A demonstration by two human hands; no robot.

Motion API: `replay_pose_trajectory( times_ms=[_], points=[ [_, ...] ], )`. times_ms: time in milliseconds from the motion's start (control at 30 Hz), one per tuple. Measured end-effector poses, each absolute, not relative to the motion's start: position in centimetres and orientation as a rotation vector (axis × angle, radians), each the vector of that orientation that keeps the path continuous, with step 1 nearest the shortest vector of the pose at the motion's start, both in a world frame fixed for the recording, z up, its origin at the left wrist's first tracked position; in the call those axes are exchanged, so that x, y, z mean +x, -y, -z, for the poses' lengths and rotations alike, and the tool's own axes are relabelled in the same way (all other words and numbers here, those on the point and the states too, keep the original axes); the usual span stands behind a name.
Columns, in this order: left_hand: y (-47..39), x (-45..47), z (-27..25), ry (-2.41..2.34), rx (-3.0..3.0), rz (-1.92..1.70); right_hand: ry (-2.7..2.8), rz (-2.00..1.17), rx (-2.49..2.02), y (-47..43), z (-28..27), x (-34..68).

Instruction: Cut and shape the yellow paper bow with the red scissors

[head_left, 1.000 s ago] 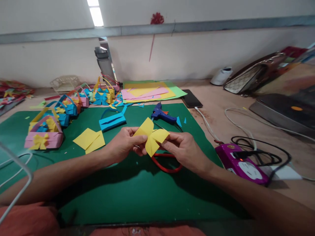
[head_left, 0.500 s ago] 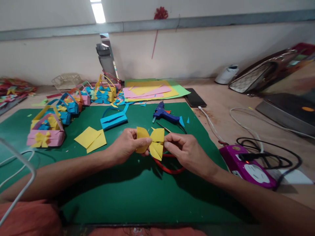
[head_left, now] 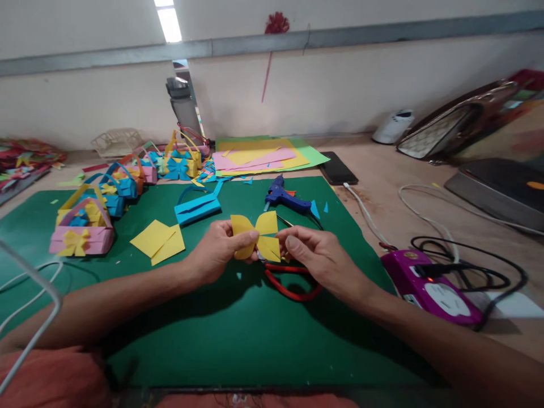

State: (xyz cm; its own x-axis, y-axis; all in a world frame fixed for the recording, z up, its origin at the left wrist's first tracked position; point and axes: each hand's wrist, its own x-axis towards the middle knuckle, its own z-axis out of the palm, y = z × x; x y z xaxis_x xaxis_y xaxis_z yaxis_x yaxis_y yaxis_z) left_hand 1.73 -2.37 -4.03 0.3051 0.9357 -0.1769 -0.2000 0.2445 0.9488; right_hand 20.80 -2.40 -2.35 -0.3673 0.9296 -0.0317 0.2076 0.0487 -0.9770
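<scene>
Currently both hands pinch the yellow folded paper bow [head_left: 256, 236] above the green cutting mat [head_left: 204, 328]: left hand [head_left: 216, 252] clamps at 9 o'clock, right hand [head_left: 317, 258] at 3. Keep the centre pinch tight, wings symmetric; red-handled scissors [head_left: 291, 283] lie directly below at 6.

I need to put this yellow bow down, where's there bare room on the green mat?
Bare mat lies below the red scissors, toward the near edge. A smaller patch sits between the yellow squares and blue basket. Crowded: the far left, with paper baskets.
</scene>
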Motion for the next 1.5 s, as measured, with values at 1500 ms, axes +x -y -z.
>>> replay_pose_trajectory(
  times_ms=[1500],
  points=[
    [2.5, 1.8, 3.8, -0.993, 1.058, -0.871, 1.522, -1.427, -1.21, 3.2, 2.4, 20.2]
  ],
)
